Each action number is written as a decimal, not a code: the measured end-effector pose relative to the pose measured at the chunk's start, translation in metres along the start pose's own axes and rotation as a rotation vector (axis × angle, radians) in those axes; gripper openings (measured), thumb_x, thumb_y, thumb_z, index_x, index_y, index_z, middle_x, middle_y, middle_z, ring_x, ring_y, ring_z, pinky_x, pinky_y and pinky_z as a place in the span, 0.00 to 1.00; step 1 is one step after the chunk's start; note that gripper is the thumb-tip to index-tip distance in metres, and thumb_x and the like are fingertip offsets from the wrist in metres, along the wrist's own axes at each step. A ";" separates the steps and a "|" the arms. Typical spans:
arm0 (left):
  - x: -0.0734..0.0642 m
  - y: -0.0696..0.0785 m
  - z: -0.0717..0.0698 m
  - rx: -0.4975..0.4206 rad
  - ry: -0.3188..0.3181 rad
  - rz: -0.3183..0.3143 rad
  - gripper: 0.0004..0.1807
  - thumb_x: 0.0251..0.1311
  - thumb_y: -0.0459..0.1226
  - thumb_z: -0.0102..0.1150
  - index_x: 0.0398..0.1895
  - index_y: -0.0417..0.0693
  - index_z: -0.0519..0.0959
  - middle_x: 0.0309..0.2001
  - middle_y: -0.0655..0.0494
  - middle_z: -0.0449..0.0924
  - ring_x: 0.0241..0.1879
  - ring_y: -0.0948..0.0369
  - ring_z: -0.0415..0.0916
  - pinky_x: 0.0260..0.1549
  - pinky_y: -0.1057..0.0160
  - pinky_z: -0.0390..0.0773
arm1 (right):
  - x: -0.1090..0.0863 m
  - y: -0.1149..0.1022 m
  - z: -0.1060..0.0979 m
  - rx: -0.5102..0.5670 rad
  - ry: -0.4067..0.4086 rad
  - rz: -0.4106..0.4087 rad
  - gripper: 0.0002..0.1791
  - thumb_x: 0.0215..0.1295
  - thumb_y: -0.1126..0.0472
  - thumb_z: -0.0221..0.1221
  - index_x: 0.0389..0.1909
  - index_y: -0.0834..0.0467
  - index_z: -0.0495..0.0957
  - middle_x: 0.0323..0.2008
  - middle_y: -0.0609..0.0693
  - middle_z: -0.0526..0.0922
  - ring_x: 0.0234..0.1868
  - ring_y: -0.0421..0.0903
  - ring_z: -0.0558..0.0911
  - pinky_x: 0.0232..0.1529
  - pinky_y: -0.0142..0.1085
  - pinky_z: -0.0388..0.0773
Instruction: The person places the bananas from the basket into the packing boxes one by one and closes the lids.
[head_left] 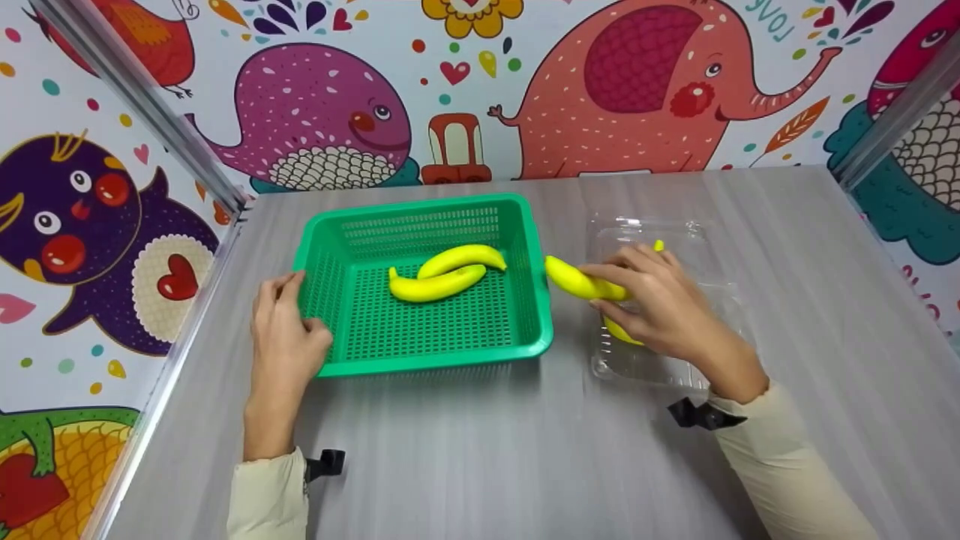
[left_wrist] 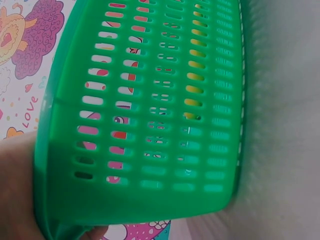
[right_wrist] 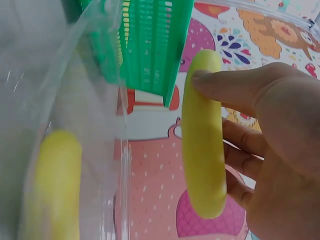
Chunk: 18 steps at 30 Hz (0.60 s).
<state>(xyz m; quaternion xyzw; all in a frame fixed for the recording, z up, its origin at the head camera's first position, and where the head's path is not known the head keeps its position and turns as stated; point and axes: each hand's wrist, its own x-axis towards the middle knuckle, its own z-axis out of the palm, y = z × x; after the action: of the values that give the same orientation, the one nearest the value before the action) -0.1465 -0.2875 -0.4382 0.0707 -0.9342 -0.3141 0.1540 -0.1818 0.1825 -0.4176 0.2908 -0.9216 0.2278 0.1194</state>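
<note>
My left hand (head_left: 285, 330) grips the left rim of a green plastic basket (head_left: 435, 364) with slotted walls. Two yellow bananas, a rear one (head_left: 465, 257) and a front one (head_left: 437, 287), lie side by side on the basket floor. Between thumb and fingers, my right hand (head_left: 671, 304) pinches another banana (right_wrist: 202, 145), whose end points at the basket's right rim. Below that hand, a further banana (right_wrist: 57, 185) lies in a clear plastic container (head_left: 604, 369), partly hidden by the hand in the head view.
Both containers stand on a grey wood-grain table (head_left: 465, 450). A wall with cartoon animals (head_left: 637, 90) rises behind it, and another printed panel (head_left: 90, 247) runs along the left. The transparent lid (head_left: 645, 225) is folded back behind the container.
</note>
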 end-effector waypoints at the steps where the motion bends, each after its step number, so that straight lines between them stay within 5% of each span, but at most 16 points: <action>1: 0.000 0.000 0.000 0.000 0.002 0.001 0.39 0.61 0.21 0.45 0.80 0.34 0.68 0.73 0.33 0.68 0.74 0.37 0.65 0.65 0.39 0.70 | -0.003 0.003 -0.001 0.002 -0.003 0.006 0.26 0.63 0.59 0.77 0.63 0.51 0.88 0.51 0.50 0.87 0.56 0.52 0.81 0.66 0.62 0.70; 7: -0.001 0.000 -0.001 0.000 -0.001 -0.004 0.39 0.62 0.21 0.45 0.81 0.35 0.67 0.74 0.33 0.67 0.74 0.37 0.64 0.66 0.37 0.69 | -0.019 0.017 -0.006 -0.010 -0.044 0.037 0.26 0.64 0.59 0.76 0.64 0.50 0.88 0.51 0.48 0.88 0.54 0.50 0.80 0.56 0.54 0.69; 18: 0.000 0.001 0.000 0.007 -0.006 -0.002 0.39 0.62 0.21 0.46 0.81 0.35 0.67 0.74 0.33 0.67 0.73 0.38 0.65 0.69 0.37 0.68 | -0.042 0.040 -0.013 -0.036 -0.114 0.114 0.27 0.63 0.60 0.76 0.65 0.49 0.87 0.53 0.51 0.89 0.56 0.53 0.82 0.56 0.56 0.72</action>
<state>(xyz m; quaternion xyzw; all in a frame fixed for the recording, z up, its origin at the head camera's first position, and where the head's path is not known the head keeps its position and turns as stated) -0.1464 -0.2870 -0.4376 0.0714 -0.9356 -0.3113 0.1504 -0.1704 0.2380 -0.4355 0.2480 -0.9459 0.2010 0.0587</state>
